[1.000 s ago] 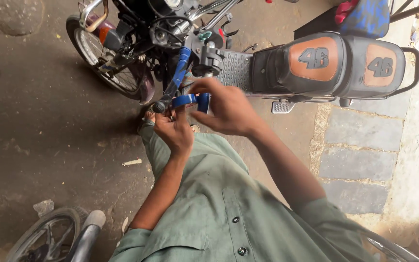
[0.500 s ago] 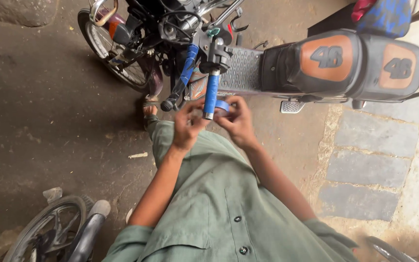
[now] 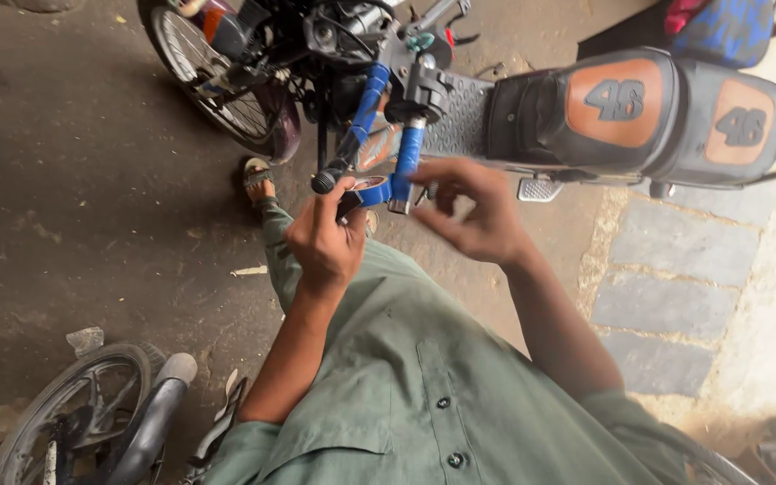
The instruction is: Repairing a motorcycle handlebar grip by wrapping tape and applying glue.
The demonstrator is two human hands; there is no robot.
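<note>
Blue tape [image 3: 373, 190], a short strip or small roll, sits between the two hands just below the motorcycle's frame, beside the lower end of a blue-wrapped rod [image 3: 406, 164]. The left hand [image 3: 325, 238] is curled closed around the tape's near end, thumb up and fingers folded, with the black tip of a second blue-wrapped rod [image 3: 363, 106] just above its knuckles. The right hand [image 3: 473, 214] is half open, fingers spread and slightly bent, its fingertips close to the tape and to the foot of the nearer rod; motion blur makes it hard to tell whether they actually touch either one.

Both rods slant down from a dark bracket [image 3: 417, 90] on the motorcycle [image 3: 496, 99], which stands across the top of the view. Its long seat [image 3: 666, 112] is black with two orange-brown panels, and a ribbed grey plate [image 3: 462, 112] lies just ahead of it. A spoked wheel [image 3: 217, 81] with a dark red mudguard shows at the upper left.

Below the hands, the person's green buttoned shirt [image 3: 424, 395] fills the lower middle, and one sandalled foot [image 3: 258, 178] rests on the dark, stained ground [image 3: 74, 180]. Another wheel [image 3: 65, 413] with a black fork lies at the lower left. Grey paving stones [image 3: 675, 296] run along the right side, next to a pale wall.
</note>
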